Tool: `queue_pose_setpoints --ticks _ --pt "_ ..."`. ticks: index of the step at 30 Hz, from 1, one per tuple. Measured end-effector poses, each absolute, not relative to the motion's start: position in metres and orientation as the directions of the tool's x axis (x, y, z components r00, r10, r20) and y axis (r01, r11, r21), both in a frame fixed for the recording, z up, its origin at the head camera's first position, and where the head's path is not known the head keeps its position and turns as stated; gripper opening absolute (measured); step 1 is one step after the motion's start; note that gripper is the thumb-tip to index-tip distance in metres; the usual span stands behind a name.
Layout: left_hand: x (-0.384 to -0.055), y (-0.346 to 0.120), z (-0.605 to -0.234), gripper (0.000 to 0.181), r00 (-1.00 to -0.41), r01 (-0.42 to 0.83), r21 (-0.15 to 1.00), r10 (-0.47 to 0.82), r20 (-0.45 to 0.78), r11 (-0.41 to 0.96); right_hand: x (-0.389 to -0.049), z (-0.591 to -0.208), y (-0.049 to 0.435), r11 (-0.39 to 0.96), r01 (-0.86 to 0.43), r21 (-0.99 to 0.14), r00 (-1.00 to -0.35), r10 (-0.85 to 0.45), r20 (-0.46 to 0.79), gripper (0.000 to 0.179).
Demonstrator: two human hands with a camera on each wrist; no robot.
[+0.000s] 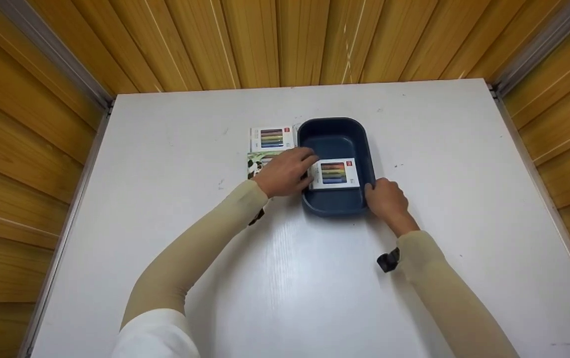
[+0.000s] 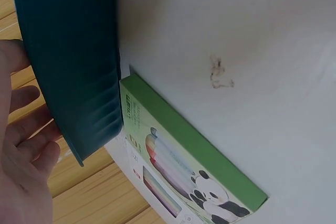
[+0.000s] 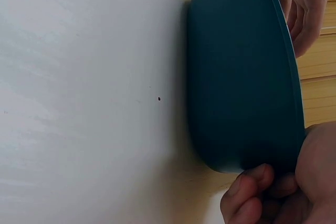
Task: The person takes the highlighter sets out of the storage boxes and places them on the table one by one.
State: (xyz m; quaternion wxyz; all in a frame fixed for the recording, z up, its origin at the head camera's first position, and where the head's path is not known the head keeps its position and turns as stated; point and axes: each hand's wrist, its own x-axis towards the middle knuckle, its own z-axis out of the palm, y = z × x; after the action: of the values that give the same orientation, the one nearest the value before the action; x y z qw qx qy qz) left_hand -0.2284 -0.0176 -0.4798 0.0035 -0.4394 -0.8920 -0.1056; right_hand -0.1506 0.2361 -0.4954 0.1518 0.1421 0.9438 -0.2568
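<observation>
A dark blue plastic bin (image 1: 334, 205) stands on the table. My right hand (image 1: 387, 200) grips its near right corner, thumb at the rim and fingers curled against the outside in the right wrist view. My left hand (image 1: 287, 171) reaches over the left rim and holds the left end of a white box of coloured pens (image 1: 342, 174) within the bin. In the left wrist view the bin's wall (image 2: 68, 51) hides that box. Left of the bin lie another white pen box (image 1: 272, 139) and a green panda box (image 2: 194, 145), partly under my left hand in the head view.
The white table (image 1: 190, 149) carries small dark marks. Yellow wood-like panels (image 1: 255, 44) enclose it at the back and both sides, with grey metal posts (image 1: 56, 49) at the corners.
</observation>
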Motion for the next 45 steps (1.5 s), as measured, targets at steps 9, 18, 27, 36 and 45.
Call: queue_pose_setpoints --ticks 9,18,27,36,45 --pt "-0.229 -0.013 -0.482 0.048 -0.614 0.784 0.169 0.787 0.065 0.598 -0.152 -0.496 0.235 0.834 0.354 -0.422 -0.907 0.196 -0.373 0.046" --pt "-0.228 -0.008 -0.479 0.050 -0.623 0.771 0.171 0.782 0.002 0.614 -0.152 -0.497 0.236 0.831 0.360 -0.424 -0.906 0.204 -0.371 0.045" --pt "-0.230 -0.001 -0.481 0.049 -0.625 0.767 0.179 0.780 -0.004 0.616 -0.152 -0.496 0.236 0.832 0.354 -0.427 -0.910 0.201 -0.363 0.045" --pt "-0.232 0.009 -0.482 0.051 -0.632 0.757 0.190 0.774 -0.033 0.626 -0.151 -0.496 0.235 0.831 0.346 -0.435 -0.917 0.201 -0.344 0.044" --pt "-0.231 0.014 -0.482 0.051 -0.636 0.749 0.188 0.769 -0.064 0.635 -0.150 -0.497 0.235 0.834 0.333 -0.439 -0.924 0.197 -0.327 0.044"
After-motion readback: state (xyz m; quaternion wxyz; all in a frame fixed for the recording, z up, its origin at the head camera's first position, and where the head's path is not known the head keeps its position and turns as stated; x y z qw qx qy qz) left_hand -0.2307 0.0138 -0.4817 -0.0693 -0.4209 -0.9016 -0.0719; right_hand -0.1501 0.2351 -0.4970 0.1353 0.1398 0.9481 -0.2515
